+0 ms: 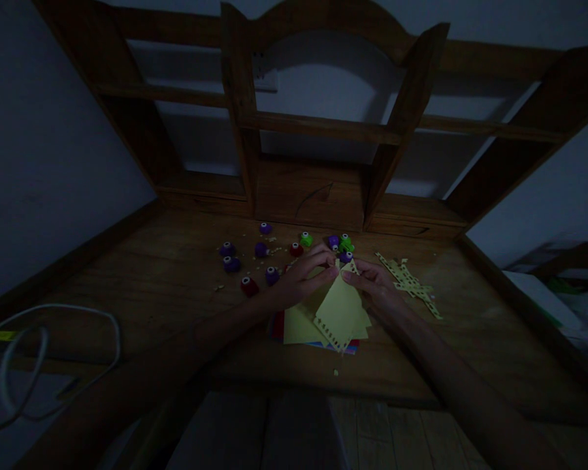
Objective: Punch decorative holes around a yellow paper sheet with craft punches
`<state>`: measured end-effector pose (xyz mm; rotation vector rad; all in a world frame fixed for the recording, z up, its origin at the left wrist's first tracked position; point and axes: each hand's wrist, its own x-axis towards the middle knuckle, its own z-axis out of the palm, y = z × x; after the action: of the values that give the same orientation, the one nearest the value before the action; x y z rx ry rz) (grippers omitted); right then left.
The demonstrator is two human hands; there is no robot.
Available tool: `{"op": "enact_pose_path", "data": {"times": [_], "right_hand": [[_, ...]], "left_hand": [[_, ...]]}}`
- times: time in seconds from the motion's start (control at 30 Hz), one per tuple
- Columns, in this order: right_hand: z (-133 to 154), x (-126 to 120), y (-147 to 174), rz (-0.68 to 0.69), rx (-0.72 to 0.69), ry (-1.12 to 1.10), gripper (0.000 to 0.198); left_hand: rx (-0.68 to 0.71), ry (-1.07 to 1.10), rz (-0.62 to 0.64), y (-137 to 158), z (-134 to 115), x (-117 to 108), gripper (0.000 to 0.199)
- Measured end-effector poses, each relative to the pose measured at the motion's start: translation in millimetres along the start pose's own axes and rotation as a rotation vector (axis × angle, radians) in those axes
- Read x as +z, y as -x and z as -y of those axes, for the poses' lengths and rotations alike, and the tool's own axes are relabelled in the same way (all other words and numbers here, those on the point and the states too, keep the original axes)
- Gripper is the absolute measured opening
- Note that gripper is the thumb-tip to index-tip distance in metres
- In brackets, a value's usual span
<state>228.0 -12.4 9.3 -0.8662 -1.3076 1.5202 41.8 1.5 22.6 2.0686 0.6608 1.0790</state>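
A yellow sheet of paper (342, 303) with rows of small punched holes along its edges is held up, tilted, over a stack of coloured paper (296, 326). My right hand (376, 285) pinches its upper right edge between thumb and fingers. At the upper left corner, my left hand (306, 279) is closed with its fingertips on a narrow pale part of the paper. Just beyond the hands sit a purple craft punch (345, 257) and a green craft punch (345, 243). The dim light hides fine detail at the fingertips.
Several purple, red and green punches, including a red one (249, 286), lie to the left among tiny paper bits (219, 288). Cut perforated yellow strips (411, 284) are piled at right. A wooden shelf unit (313, 189) backs the desk; a white cable (112, 320) loops at left.
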Motion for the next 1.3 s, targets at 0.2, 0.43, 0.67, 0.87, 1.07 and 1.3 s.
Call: {"op": "enact_pose_path", "data": {"times": [0.2,0.43,0.67,0.87,1.07,1.3], "right_hand": [[0.3,-4.7,0.4,0.022,0.01,0.017,0.033],[2.3,-3.3,2.0,0.015,0.045,0.025,0.033],[0.0,-2.1,0.7,-0.004,0.021,-0.002,0.032],[0.6,-3.3,1.4,-0.004,0.023,0.017,0.031],[0.8,-2.8,1.0,-0.002,0.011,0.033,0.029],[-1.5,-4.1,0.4,-0.016,0.028,-0.01,0.031]], "left_hand": [[-0.013,0.057,0.007,-0.3,3.7,1.2,0.022],[0.025,-0.008,-0.03,-0.9,5.4,3.1,0.019],[0.075,-0.053,-0.115,-1.6,4.2,2.5,0.016],[0.003,0.031,-0.04,-1.8,3.0,1.9,0.02],[0.046,-0.026,-0.069,-1.6,3.8,3.1,0.017],[0.148,-0.134,-0.167,-0.8,6.2,5.7,0.009]]}}
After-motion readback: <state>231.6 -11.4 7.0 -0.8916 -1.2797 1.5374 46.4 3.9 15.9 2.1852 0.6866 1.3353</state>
